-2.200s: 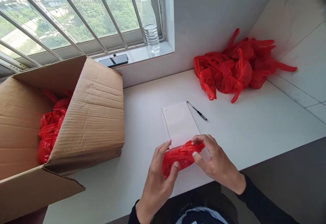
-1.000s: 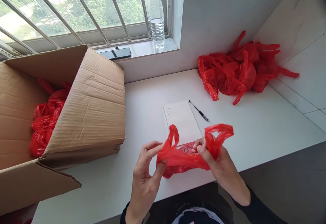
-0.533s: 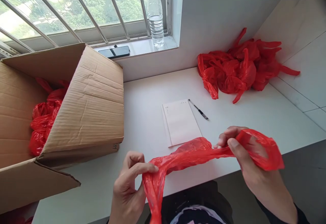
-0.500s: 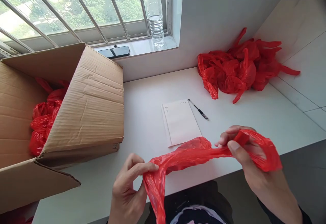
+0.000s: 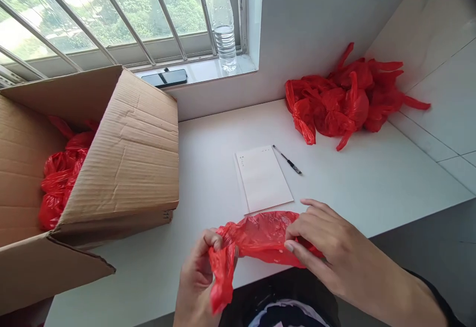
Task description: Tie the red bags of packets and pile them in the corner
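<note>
A thin red plastic bag (image 5: 266, 235) stretches between my two hands above the front edge of the white table. My left hand (image 5: 203, 272) is closed around one end, and a bunched strip of the bag hangs down over the fingers. At the other end, my right hand (image 5: 320, 242) pinches the bag between thumb and forefinger, the other fingers reaching out over the table. Part of the bag behind the right hand is hidden. Just beyond the bag lies a white notepad (image 5: 264, 178) with a few small marks at its top, and beside it a black pen (image 5: 288, 160).
An open cardboard box (image 5: 137, 153) stands on the left, with knotted red bags (image 5: 61, 183) inside. Several tied red bags (image 5: 334, 98) are heaped at the back right. A water bottle (image 5: 225, 34) and a phone (image 5: 165, 78) rest on the windowsill.
My right hand has moved left along the bag, closer to my left hand, and the loop around it is gone. The bag's middle now spreads wider and hangs lower.
</note>
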`<move>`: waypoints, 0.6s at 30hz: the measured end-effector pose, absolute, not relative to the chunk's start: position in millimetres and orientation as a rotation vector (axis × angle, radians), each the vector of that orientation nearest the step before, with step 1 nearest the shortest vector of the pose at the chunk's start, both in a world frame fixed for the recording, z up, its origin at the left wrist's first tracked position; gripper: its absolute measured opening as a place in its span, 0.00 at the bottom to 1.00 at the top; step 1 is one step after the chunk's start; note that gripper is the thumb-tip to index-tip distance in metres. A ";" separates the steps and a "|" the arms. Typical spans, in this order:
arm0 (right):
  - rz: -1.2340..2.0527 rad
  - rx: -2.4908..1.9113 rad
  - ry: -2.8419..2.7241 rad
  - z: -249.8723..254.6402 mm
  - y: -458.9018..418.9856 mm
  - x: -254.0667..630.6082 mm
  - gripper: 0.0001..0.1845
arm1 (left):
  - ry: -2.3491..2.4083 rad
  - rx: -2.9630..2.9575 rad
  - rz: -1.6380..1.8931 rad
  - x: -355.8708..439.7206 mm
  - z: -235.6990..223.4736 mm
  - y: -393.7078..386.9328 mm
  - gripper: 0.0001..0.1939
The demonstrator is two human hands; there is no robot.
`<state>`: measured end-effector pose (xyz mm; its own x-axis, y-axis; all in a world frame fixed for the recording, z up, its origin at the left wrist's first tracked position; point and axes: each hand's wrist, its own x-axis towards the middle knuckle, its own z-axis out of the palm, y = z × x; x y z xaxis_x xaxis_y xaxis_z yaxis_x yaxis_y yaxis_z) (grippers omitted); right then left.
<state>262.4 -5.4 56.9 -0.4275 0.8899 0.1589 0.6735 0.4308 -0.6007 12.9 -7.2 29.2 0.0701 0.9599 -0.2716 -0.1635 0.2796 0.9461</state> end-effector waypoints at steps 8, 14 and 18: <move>0.616 -1.535 -1.887 74.2 4.8 268.5 0.08 | 1.284 0.967 0.796 1.7 48.0 -18.6 0.32; 0.360 -1.630 -1.844 66.8 17.8 266.0 0.04 | 1.372 1.406 0.811 -4.6 46.9 -16.8 0.14; 0.263 -1.396 -1.890 87.4 -6.4 254.4 0.07 | 1.465 1.593 1.112 19.2 59.1 -22.5 0.20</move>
